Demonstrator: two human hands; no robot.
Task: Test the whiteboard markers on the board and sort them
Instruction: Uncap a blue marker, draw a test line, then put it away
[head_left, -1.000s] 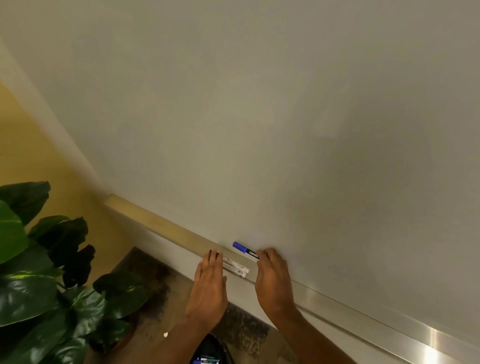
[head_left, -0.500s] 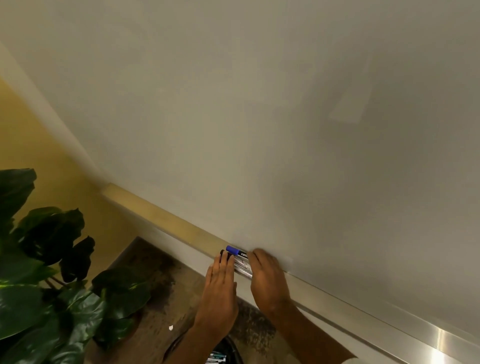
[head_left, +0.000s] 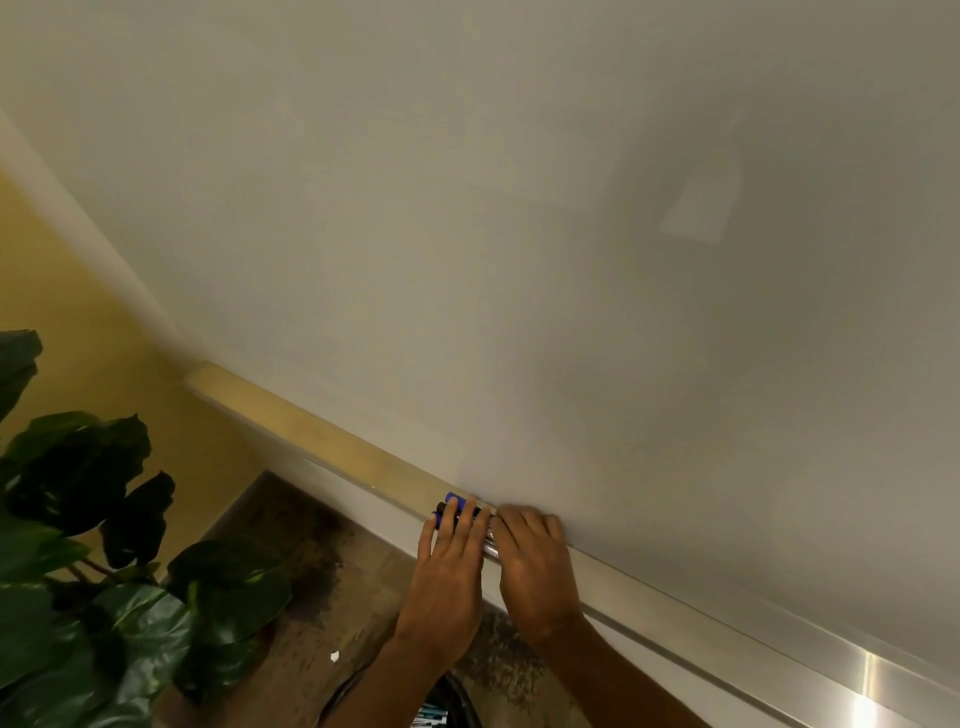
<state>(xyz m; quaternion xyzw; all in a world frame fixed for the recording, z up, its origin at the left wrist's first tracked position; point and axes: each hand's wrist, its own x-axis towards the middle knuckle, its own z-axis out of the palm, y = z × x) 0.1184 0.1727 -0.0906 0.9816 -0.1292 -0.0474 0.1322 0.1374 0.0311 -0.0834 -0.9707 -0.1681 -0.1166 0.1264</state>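
The left hand (head_left: 448, 569) lies flat over the bunched markers (head_left: 451, 508), the right hand (head_left: 535, 564) has an unclear grip at their right end, and an uneven push could roll one off the tray (head_left: 311, 435).

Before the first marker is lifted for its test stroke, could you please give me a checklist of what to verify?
1. Whiteboard markers gathered on the marker tray: ok, bunched together between both hands.
2. Left hand steadying the bunch: ok, its straight fingers rest across the markers.
3. Right hand has a grip on one marker: cannot tell, it covers that end.
4. Caps fitted: ok for the two blue caps showing; the rest are hidden.
5. Whiteboard free for a stroke: ok, no marks show above the hands.
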